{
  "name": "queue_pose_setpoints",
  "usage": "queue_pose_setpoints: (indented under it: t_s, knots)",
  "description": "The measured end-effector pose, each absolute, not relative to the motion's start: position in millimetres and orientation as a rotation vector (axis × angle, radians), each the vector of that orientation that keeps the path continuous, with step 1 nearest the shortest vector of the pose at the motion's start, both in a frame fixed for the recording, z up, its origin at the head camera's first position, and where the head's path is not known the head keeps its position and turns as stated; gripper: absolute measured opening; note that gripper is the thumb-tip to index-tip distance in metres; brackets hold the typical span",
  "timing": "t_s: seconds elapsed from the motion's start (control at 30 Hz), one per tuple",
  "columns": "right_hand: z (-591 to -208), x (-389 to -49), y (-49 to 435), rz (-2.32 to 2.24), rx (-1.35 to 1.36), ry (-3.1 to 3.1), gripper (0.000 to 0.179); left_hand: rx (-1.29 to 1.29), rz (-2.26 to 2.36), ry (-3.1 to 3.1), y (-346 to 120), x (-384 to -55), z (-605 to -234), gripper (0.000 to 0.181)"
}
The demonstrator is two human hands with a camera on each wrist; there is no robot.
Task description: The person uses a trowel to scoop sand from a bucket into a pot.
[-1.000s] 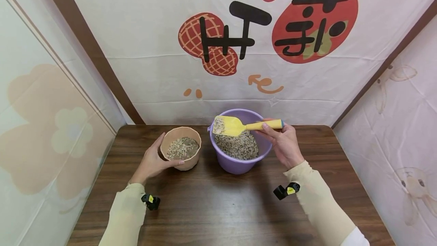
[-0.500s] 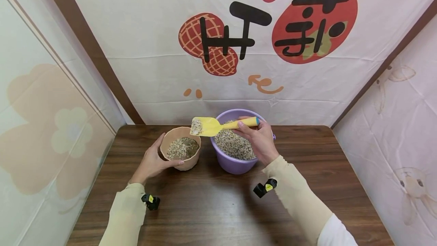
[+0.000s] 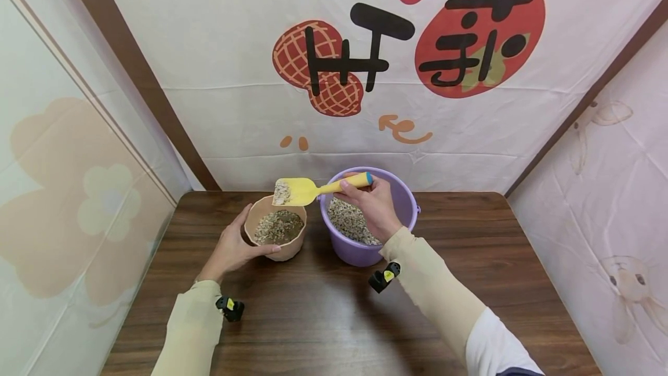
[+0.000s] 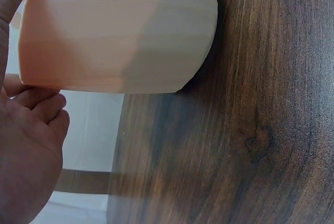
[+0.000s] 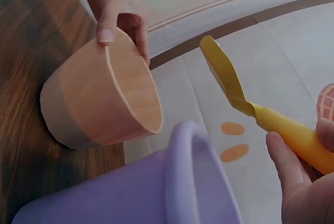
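My left hand [image 3: 232,251] grips a peach plant pot [image 3: 293,248] by its rim, thumb on the near side. The pot stands upright on the table and has a shallow layer of pale gravelly grains [image 3: 276,226] in it. Held in my right hand [image 3: 377,208] is a yellow toy shovel [image 3: 304,192], gripped by its handle. The shovel's blade, with grains at its tip, is over the pot's far rim in the head view. In the right wrist view the shovel [image 5: 292,132] is above the pot [image 5: 83,101].
A purple bucket [image 3: 355,254] stands right of the pot, partly filled with similar grains [image 3: 349,222], under my right hand. The brown wooden table [image 3: 323,312] ends at a printed white cloth wall [image 3: 235,103] behind.
My right hand has moved left with the loaded shovel, from over the bucket to the pot's far rim. My left hand and the pot have stayed in place.
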State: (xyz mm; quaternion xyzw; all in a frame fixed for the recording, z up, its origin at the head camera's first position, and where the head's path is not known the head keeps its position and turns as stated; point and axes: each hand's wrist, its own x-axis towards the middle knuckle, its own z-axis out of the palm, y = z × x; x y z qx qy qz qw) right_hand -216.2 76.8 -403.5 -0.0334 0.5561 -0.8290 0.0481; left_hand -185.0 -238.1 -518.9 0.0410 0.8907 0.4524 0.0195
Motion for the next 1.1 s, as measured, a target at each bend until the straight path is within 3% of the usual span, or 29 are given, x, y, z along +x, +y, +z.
queue_pose_setpoints:
  t_s: [1.1]
  knots:
    - [-417.7,-222.0,49.4,-2.269,-0.118,2.225,0.02,0.127,1.391,2.749,-238.7,-185.5,-519.1,0.131]
